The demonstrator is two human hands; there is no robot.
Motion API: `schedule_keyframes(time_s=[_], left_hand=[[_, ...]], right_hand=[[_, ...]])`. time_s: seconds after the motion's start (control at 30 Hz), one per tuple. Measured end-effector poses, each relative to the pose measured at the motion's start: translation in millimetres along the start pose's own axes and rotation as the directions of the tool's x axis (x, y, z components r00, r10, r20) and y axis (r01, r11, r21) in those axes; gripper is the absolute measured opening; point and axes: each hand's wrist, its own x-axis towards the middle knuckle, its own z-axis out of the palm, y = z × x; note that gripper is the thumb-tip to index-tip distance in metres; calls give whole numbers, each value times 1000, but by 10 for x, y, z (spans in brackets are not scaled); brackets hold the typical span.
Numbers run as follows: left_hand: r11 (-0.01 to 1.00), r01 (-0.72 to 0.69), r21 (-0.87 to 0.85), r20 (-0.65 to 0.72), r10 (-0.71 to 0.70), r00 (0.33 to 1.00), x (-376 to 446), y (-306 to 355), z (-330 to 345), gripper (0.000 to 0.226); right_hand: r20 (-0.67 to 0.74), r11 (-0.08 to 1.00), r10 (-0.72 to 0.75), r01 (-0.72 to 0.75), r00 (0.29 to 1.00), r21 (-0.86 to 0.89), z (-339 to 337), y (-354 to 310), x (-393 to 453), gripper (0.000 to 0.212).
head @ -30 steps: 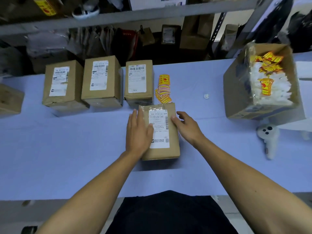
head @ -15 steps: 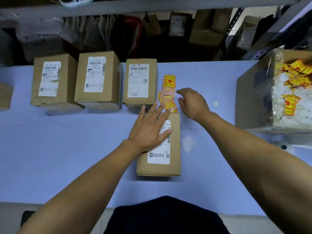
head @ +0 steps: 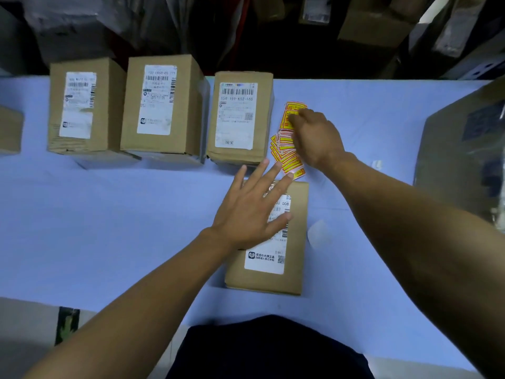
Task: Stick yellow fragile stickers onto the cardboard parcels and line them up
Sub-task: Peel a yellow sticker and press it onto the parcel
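A cardboard parcel (head: 296, 272) with a white shipping label lies near me on the blue table (head: 109, 220). My left hand (head: 251, 212) rests flat on it with the fingers spread. Behind it, three labelled parcels (head: 84, 105) (head: 161, 102) (head: 240, 116) stand side by side in a row. To the right of that row lies a fanned pile of yellow fragile stickers (head: 284, 153). My right hand (head: 314, 138) is on the far end of the pile, its fingers curled onto the top sticker (head: 287, 119) and pinching it.
A big cardboard box (head: 459, 160) stands at the right edge. Part of another box (head: 9, 129) shows at the far left. A white backing scrap (head: 318, 233) lies beside the near parcel, and a small white bit (head: 377, 164) farther right. Dark shelves with goods rise behind the table.
My right hand left the near parcel and reached forward onto the sticker pile. My left hand spread flat on the parcel and stayed there.
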Motion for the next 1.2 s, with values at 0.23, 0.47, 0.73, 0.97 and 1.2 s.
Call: schedule_keyframes(time_s=[0.23,0.47,0.73,0.97,1.2], left_hand=[[1000,8,3,14,-8,1000,-8,11,10,69],[1000,1,21,3,-1,1000,-18,15,15,69],[1000,-3,22,-15,4,1000,-24,13,38,68],[1000,-8,10,-20,8,1000,-24,12,46,68],[999,3,-41,36,-2,999,-54,32,-18,71]], right_hand=[[-145,996,-54,43,988,-80,1,-54,-138,24],[-245,979,-105,57,964,-194,-4,-130,-243,11],[-298,984,-105,56,949,-167,1,-128,-247,6],[-321,998,-4,26,947,62,94,-85,-345,20],[-187,623,433,-143,882,769,-392,-345,-544,15]])
